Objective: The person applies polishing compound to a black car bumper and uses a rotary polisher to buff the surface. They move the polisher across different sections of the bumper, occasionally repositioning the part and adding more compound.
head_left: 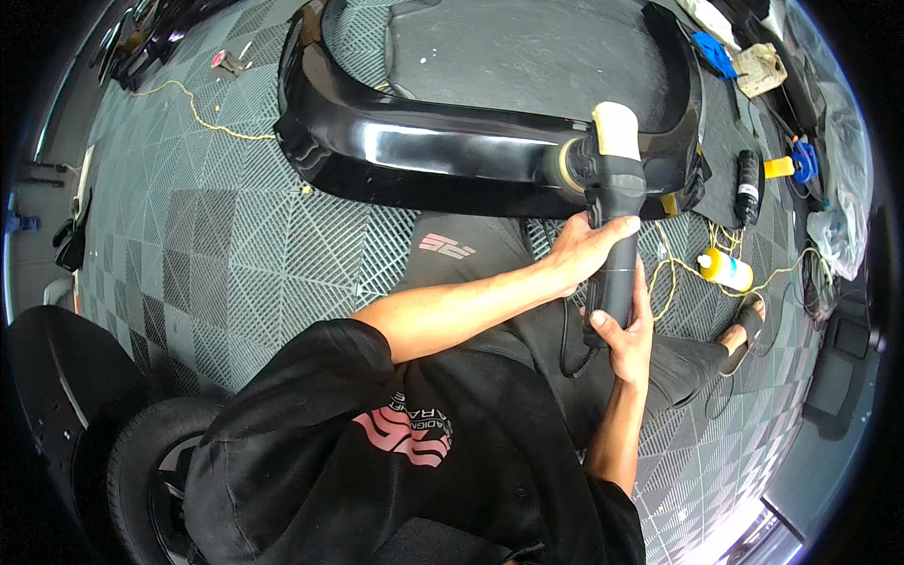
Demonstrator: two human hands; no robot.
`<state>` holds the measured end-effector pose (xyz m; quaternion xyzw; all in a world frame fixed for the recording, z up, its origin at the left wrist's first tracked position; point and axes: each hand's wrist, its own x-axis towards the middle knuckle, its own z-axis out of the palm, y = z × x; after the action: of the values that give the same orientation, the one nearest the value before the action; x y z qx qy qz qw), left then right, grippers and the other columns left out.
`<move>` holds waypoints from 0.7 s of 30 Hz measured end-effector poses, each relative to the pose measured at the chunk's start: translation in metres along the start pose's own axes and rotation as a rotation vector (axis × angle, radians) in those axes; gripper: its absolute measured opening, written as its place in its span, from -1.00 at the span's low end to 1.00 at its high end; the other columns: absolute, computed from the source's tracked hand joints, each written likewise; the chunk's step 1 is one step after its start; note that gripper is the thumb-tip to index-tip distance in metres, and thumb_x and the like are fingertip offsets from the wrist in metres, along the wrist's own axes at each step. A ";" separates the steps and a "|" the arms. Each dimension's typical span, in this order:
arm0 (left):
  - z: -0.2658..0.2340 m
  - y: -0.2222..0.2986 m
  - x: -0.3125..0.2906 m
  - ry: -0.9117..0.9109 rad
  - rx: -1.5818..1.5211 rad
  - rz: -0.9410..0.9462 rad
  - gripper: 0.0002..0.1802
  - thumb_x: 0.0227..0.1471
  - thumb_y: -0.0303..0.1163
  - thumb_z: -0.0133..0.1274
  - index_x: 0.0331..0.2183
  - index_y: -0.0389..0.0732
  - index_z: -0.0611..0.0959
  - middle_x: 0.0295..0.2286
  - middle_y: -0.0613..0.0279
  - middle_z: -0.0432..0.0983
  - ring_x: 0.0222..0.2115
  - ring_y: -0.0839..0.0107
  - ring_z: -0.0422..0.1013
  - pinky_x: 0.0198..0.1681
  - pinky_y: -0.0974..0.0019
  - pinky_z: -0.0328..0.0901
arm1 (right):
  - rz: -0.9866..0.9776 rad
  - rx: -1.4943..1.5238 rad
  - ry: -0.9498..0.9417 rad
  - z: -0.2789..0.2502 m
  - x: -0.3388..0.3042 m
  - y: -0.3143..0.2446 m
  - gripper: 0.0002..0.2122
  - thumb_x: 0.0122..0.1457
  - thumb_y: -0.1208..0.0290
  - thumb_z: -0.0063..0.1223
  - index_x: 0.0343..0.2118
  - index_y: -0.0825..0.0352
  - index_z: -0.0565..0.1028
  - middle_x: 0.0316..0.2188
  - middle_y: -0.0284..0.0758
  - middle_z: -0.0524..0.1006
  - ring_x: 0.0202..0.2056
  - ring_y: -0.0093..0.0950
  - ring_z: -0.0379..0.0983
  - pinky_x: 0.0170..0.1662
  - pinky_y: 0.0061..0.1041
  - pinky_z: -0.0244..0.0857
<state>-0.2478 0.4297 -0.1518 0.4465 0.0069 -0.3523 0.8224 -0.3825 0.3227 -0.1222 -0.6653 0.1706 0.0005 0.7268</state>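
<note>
I hold a black corded polisher (617, 202) with both hands. My left hand (589, 247) grips its neck just below the head. My right hand (623, 336) wraps the lower end of the handle. The polisher's round yellow pad (567, 165) presses sideways against the glossy black bumper (443, 155), which lies on the floor in front of me. A cream-coloured cap (616, 127) tops the tool's head. Its black cord (568, 348) loops down past my right hand.
A grey mat (518, 52) lies inside the bumper's curve. A yellow bottle (725, 270) with a white cap, a black bottle (748, 184), yellow cable (212, 118), blue cloth (716, 52) and plastic bags (843, 179) lie around. A tyre (141, 461) sits at lower left. Grey grid floor tiles (188, 245) lie underneath.
</note>
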 end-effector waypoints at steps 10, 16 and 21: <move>-0.047 -0.001 -0.047 0.209 -0.092 0.036 -0.39 0.20 0.06 0.03 -0.01 -0.31 0.48 -0.28 -0.01 0.61 -0.31 0.17 0.59 -0.17 0.09 0.53 | 0.028 0.013 -0.690 -0.012 0.014 -0.001 0.23 -0.11 0.58 0.52 0.50 0.32 -0.26 0.54 -0.18 -0.34 0.52 -0.32 -0.36 0.48 -0.19 -0.18; -0.063 0.017 -0.065 0.219 -0.113 0.119 -0.35 0.19 0.14 0.02 0.00 -0.25 0.47 -0.26 0.04 0.56 -0.24 0.19 0.55 -0.10 0.06 0.50 | -0.130 -0.271 -0.603 0.015 0.018 0.001 0.24 -0.26 0.29 0.66 0.49 0.20 -0.01 0.46 -0.05 0.10 0.29 -0.15 0.36 0.24 -0.25 0.34; -0.052 0.013 -0.053 0.222 -0.151 0.057 -0.44 0.19 0.07 0.07 -0.11 -0.29 0.55 -0.32 0.07 0.61 -0.35 0.27 0.58 -0.20 0.17 0.51 | -0.143 -0.417 -0.566 0.010 0.020 -0.006 0.46 -0.49 0.02 0.70 0.49 0.31 -0.11 0.46 0.03 0.04 0.45 -0.10 0.01 0.46 -0.22 -0.03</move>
<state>-0.2640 0.5033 -0.1564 0.4196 0.1115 -0.2758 0.8576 -0.3603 0.3274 -0.1211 -0.7831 -0.0882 0.1685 0.5921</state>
